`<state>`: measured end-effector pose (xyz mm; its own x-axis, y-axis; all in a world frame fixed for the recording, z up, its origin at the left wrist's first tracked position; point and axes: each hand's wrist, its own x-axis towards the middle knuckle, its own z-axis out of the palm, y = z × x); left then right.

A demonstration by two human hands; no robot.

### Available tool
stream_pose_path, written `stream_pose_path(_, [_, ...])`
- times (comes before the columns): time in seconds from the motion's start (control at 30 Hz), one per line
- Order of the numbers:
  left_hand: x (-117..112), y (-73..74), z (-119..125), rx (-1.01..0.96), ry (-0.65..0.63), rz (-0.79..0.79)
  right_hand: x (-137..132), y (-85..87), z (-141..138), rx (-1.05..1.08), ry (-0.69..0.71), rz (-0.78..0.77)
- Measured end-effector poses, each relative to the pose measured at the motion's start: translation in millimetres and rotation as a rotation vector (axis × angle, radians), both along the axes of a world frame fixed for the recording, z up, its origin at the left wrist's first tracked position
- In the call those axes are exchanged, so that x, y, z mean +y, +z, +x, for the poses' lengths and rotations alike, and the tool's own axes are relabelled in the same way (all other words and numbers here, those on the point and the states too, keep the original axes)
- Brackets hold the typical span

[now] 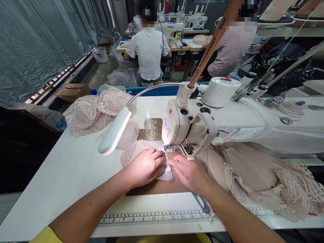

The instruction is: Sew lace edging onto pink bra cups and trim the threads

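Note:
A pale piece of lace fabric (144, 148) lies under the needle area of a white sewing machine (174, 121). My left hand (148, 165) rests on this lace just left of the needle, fingers bent and held together on its edge. Close to the right of it, my right hand (188, 172) has its fingertips pinched at the lace edge in front of the presser foot. The needle tip is hard to make out. Beneath both hands is a brown plate (157, 189) on the table. Grey thread snips (201, 202) lie partly under my right wrist.
Stacked lace cups (98, 109) sit at the table's back left. Beige lace pieces (263, 172) are heaped at right. A bendable lamp (116, 130) arches over the left side. A ruler strip (152, 217) runs along the front edge. Two people sit at machines beyond.

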<state>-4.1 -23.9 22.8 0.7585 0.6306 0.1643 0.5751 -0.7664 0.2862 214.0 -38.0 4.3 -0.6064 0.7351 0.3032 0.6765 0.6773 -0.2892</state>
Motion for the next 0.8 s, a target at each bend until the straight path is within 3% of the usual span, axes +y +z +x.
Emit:
stream_pose_path(0.13, [0.7,-6.3,-0.3,0.023,0.021,0.044,0.4,-3.2,-2.0,-0.014,0.037,0.044])
stream_pose_path(0.33, [7.3,-5.5,-1.1,0.024,0.017,0.041,0.4,-9.8,-3.9,-0.024,-0.014,0.055])
stream_pose_path(0.6, [9.0,-8.4,-3.0,0.066,0.003,0.101,-2.5,-1.6,-0.9,-0.016,0.077,0.082])
stream_pose_path(0.8, [11.5,-10.7,-2.4,0.073,0.015,0.098,-3.7,-0.9,-1.2,-0.029,0.059,0.052])
